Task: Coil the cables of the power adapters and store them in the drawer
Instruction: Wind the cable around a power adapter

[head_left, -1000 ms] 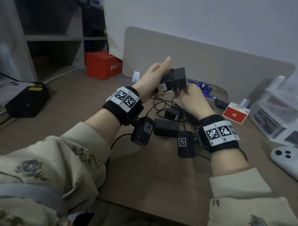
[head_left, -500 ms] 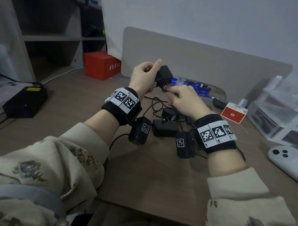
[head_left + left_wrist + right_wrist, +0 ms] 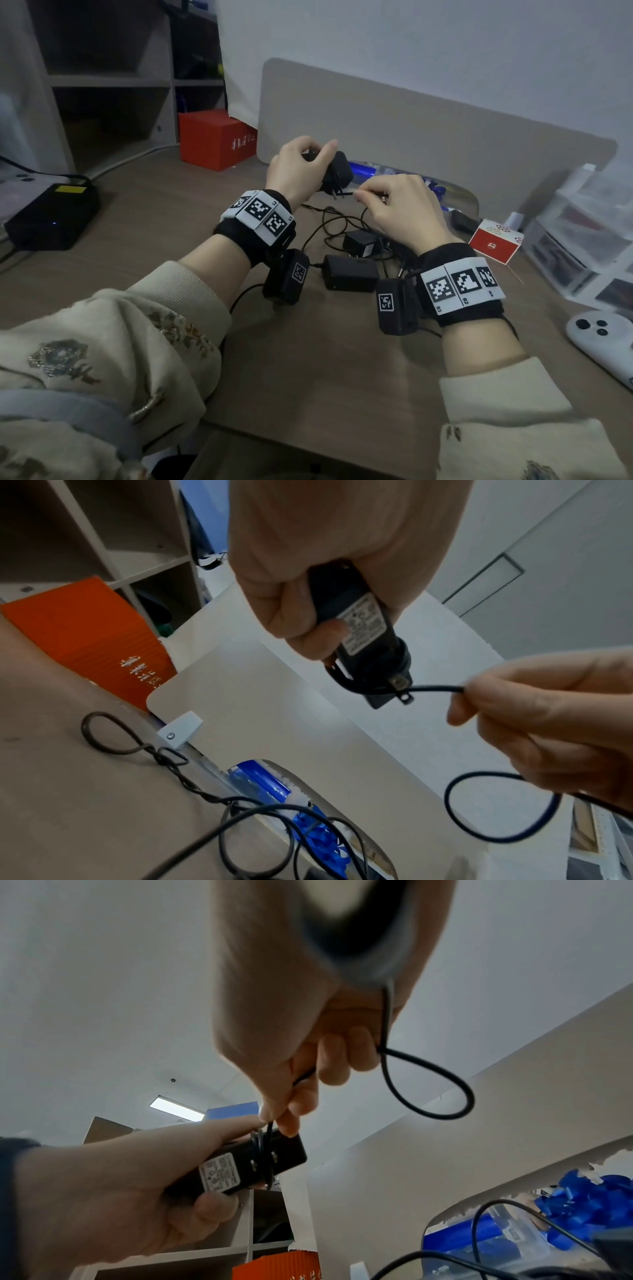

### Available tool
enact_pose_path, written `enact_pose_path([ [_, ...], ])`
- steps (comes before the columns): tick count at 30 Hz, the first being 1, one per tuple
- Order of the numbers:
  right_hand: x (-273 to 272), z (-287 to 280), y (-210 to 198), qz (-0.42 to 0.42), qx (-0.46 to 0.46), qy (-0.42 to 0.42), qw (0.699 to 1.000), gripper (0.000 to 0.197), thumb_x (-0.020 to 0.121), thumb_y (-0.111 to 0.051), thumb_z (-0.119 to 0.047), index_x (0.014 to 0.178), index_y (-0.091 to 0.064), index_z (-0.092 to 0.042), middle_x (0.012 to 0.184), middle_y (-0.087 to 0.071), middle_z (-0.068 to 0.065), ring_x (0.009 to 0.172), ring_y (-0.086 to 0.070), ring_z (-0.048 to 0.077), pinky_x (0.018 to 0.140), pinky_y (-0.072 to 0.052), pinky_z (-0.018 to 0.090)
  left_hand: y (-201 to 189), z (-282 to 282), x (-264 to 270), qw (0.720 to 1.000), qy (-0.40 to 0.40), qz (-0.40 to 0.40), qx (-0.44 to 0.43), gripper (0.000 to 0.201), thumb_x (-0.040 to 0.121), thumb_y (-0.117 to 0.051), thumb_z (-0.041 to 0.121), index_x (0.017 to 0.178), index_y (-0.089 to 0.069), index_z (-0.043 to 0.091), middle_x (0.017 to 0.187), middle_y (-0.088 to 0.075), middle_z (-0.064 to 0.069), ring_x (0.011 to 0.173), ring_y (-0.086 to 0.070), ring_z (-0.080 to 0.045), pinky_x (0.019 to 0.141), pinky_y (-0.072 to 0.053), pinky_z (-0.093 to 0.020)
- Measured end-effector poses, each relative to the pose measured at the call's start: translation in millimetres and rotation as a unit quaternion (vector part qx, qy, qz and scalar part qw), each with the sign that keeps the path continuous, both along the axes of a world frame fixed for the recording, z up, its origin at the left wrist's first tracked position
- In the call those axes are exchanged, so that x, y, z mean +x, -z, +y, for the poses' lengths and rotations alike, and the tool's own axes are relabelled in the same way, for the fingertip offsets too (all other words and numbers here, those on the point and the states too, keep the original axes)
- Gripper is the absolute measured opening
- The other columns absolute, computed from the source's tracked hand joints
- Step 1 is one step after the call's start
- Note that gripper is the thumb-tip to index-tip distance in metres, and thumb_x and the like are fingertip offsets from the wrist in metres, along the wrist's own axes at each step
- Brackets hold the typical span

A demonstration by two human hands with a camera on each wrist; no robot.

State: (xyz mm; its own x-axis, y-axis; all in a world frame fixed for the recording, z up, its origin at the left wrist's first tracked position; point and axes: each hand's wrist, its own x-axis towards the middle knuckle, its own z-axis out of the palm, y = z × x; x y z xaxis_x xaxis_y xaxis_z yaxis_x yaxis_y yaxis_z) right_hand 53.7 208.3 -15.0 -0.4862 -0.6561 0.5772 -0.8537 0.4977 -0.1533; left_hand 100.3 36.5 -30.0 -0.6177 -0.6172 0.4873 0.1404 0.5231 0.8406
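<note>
1. Nearest you, the bench (image 3: pixel 342 359) lay bare in front of your sleeves; no drawer showed in any view.
2. Just past your wrists, two more adapters (image 3: pixel 351 273) lay on the bench with their cables (image 3: pixel 329 222) loose and tangled, uncoiled and waiting.
3. Above that tangle your left hand (image 3: pixel 298 168) held its grip clenched round the adapter (image 3: pixel 337 174), lifted clear of the bench, prongs (image 3: pixel 400 687) turned toward your right hand.
4. Your right hand (image 3: pixel 400 205) pinched that adapter's cable (image 3: pixel 431 688) between thumb and fingertips just beside the prongs, with a slack loop (image 3: pixel 500 807) hanging below the palm.
5. The wrist views showed a turn or two of cable already round the body near the prongs, so I judge you were mid-wrap on the first adapter, early in the task.
6. The next move likely called for carrying the pinched cable round the body again, keeping it taut and feeding slack from the loop, taking care it did not snag the tangle below.
7. Farthest off stood a red box (image 3: pixel 215 138) by the back panel (image 3: pixel 411 130).
</note>
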Motion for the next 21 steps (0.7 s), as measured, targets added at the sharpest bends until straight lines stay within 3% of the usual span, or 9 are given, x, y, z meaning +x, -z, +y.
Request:
enact_pose_path([
  [2,0,0,-1,0.010,-0.001,-0.002,1.000,0.021,0.097,-0.056,-0.035,0.098,-0.074,-0.024,0.079,-0.062,-0.009,0.080,-0.052,0.014,0.066,-0.033,0.028,-1,2,0,0.999,-0.008,-0.020,-0.029,0.033,0.093,-0.053,0.055,0.094,-0.064,0.024,0.086,-0.065,0.003,0.083,-0.064,-0.018,0.071,-0.056,-0.034],
  [5,0,0,-1,0.018,-0.005,-0.025,1.000,0.021,0.095,-0.058,-0.036,0.094,-0.074,-0.023,0.082,-0.069,-0.005,0.077,-0.054,0.013,0.065,-0.035,0.029,-1,5,0,0.997,-0.015,-0.049,-0.060,0.031,0.093,-0.052,0.056,0.095,-0.062,0.027,0.089,-0.064,0.004,0.084,-0.062,-0.017,0.069,-0.051,-0.030],
  [7,-2,1,-2,0.018,-0.011,-0.032,0.999,0.020,0.094,-0.059,-0.036,0.092,-0.074,-0.023,0.080,-0.069,-0.004,0.076,-0.054,0.013,0.065,-0.036,0.029,-1,8,-1,0.996,0.005,-0.071,-0.055,0.033,0.093,-0.053,0.056,0.095,-0.063,0.025,0.086,-0.063,0.003,0.075,-0.061,-0.016,0.058,-0.048,-0.026],
  [10,-6,5,-1,-0.017,-0.027,-0.033,0.999,0.016,0.091,-0.064,-0.036,0.088,-0.075,-0.025,0.072,-0.063,-0.007,0.071,-0.051,0.012,0.066,-0.035,0.029,-2,14,3,0.985,0.075,-0.138,-0.064,0.037,0.097,-0.051,0.052,0.099,-0.063,0.017,0.072,-0.058,0.002,0.043,-0.050,-0.006,0.037,-0.036,-0.018],
  [13,-12,9,5,-0.099,-0.073,-0.052,0.991,0.016,0.077,-0.075,-0.042,0.077,-0.074,-0.027,0.068,-0.066,-0.002,0.069,-0.057,0.015,0.066,-0.045,0.035,-4,17,8,0.958,0.159,-0.221,-0.089,0.033,0.097,-0.052,0.052,0.094,-0.063,0.021,0.070,-0.056,0.002,0.036,-0.045,-0.003,0.034,-0.033,-0.017],
  [16,-11,12,7,-0.165,-0.139,-0.088,0.973,0.023,0.067,-0.084,-0.035,0.069,-0.070,-0.017,0.064,-0.062,0.013,0.065,-0.056,0.029,0.065,-0.048,0.039,-11,21,17,0.921,0.242,-0.301,-0.057,0.030,0.095,-0.050,0.058,0.087,-0.060,0.031,0.072,-0.059,0.003,0.051,-0.052,-0.008,0.041,-0.040,-0.019],
  [19,-12,11,7,-0.209,-0.188,-0.138,0.950,0.012,0.075,-0.080,-0.022,0.069,-0.072,-0.017,0.068,-0.066,0.014,0.068,-0.059,0.030,0.071,-0.050,0.043,-19,29,25,0.889,0.358,-0.281,0.045,0.040,0.099,-0.043,0.054,0.091,-0.061,0.019,0.062,-0.059,0.004,0.043,-0.049,-0.006,0.036,-0.034,-0.016],
  [21,-12,9,7,-0.231,-0.220,-0.160,0.934,0.023,0.075,-0.076,-0.040,0.066,-0.070,-0.020,0.067,-0.063,0.020,0.067,-0.054,0.022,0.067,-0.045,0.038,-22,33,29,0.864,0.430,-0.246,0.087,0.048,0.103,-0.034,0.049,0.089,-0.057,0.010,0.056,-0.057,0.000,0.033,-0.042,-0.007,0.031,-0.030,-0.015],
])
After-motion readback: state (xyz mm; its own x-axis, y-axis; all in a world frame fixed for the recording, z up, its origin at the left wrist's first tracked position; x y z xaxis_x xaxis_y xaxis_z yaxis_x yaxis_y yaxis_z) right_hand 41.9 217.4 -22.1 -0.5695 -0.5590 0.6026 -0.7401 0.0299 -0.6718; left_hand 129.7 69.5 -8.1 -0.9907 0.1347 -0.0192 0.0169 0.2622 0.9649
